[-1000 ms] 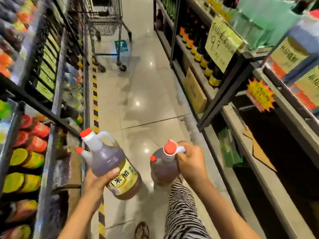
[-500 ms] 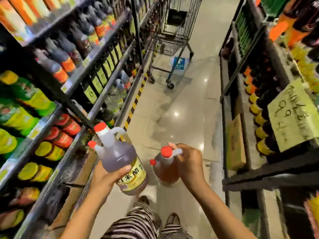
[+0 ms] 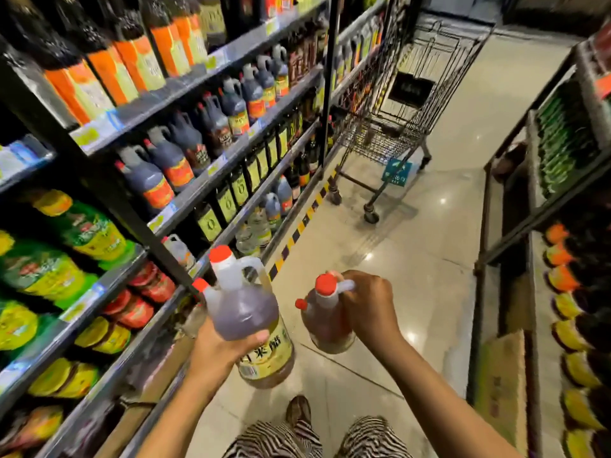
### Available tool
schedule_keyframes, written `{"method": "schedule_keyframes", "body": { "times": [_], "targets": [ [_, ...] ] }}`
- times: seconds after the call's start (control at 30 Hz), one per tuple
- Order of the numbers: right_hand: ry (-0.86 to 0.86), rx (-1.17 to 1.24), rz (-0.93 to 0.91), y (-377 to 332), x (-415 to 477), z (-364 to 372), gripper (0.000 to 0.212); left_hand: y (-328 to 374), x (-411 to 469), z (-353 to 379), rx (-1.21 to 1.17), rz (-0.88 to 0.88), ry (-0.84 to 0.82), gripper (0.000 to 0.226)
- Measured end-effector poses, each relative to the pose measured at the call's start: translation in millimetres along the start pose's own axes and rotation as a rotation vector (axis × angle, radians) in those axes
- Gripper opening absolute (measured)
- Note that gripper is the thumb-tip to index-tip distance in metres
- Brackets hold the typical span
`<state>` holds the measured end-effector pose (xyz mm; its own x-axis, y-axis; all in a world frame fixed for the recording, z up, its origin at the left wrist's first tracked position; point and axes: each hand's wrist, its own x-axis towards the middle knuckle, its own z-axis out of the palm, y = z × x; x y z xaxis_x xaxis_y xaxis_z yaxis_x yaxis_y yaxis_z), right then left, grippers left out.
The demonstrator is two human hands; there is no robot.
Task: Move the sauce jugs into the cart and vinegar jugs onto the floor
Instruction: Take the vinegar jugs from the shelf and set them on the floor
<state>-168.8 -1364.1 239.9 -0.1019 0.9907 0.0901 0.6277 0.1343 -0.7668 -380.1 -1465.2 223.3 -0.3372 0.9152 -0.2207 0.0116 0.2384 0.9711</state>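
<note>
My left hand (image 3: 220,350) grips the body of a clear jug of brownish vinegar (image 3: 251,312) with a red cap and yellow label, tilted up over the aisle floor. My right hand (image 3: 368,309) holds a second, similar vinegar jug (image 3: 322,325) by its handle, hanging upright. A wire shopping cart (image 3: 406,104) stands further down the aisle, against the left shelving. Dark sauce jugs (image 3: 158,180) with orange-red labels line the middle shelf on the left.
Shelving runs along both sides of the narrow aisle: bottles and packets on the left (image 3: 82,233), bottles and a cardboard box (image 3: 502,385) on the right. Shiny tile floor (image 3: 413,259) lies between me and the cart. My feet and striped trousers show at the bottom.
My view has swung left toward the left shelves, and the cart now looks closer. Both hands still hold their jugs in much the same pose.
</note>
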Motion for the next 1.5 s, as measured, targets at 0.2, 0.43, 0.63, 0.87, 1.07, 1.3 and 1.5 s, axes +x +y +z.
{"method": "schedule_keyframes", "body": {
  "times": [0.2,0.43,0.63,0.87,1.07,1.3,1.5],
  "targets": [
    [-0.029,0.038,-0.168,6.6,95.8,-3.0,0.030,34.9,69.5,28.8,0.013,0.063,0.076,0.080],
    [-0.284,-0.104,-0.264,15.5,222.8,-13.8,0.013,51.1,145.7,70.9,-0.140,0.034,0.316,0.097],
    [-0.389,-0.065,-0.401,-3.6,324.1,-30.1,0.024,88.0,197.8,114.2,-0.178,0.024,0.510,0.090],
    [-0.396,-0.008,-0.533,-39.3,426.9,-16.9,0.023,141.2,253.9,121.2,-0.022,0.101,0.631,0.098],
    [-0.323,0.039,-0.615,-86.5,514.6,13.3,0.043,181.1,340.5,99.5,0.087,0.224,0.641,0.065],
    [-0.199,0.189,-0.673,-158.4,624.8,34.2,0.029,247.3,461.6,63.3,0.122,0.316,0.695,0.070],
    [-0.144,0.228,-0.745,-218.1,709.3,44.3,0.025,297.8,544.4,52.5,0.139,0.395,0.771,0.043]
  ]
}}
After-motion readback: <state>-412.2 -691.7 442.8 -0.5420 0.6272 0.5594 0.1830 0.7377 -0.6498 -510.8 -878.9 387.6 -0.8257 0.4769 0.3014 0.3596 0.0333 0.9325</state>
